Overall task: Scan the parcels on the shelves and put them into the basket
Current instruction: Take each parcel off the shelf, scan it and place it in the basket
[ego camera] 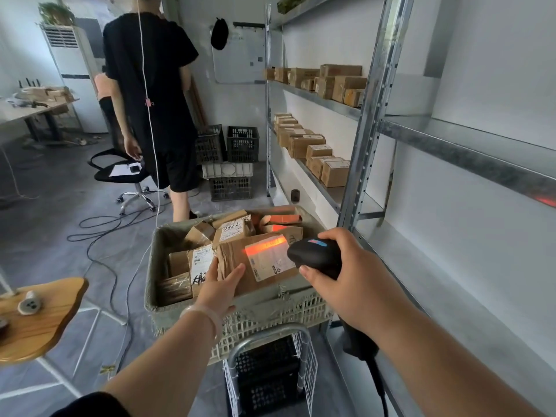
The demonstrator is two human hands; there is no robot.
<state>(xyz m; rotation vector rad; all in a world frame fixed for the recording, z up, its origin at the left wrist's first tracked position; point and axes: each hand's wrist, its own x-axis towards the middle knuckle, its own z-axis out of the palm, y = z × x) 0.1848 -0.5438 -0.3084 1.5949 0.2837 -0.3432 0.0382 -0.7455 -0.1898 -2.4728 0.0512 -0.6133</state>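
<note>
A brown parcel (258, 263), red-lit on its white label, lies atop parcels filling the basket (270, 308).

Two hands (221, 284) — one scanner (316, 256), one basket (270, 314), three dark crates (242, 144).

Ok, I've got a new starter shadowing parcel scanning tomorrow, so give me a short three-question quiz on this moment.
1. True or false: the red scan beam falls on the label of the parcel held by the left hand.
2. Which hand holds the scanner? A) left B) right C) neither
3. Fill in: the held parcel is over the ____, which already holds several parcels.

Key: 1 true; 2 B; 3 basket.
</note>
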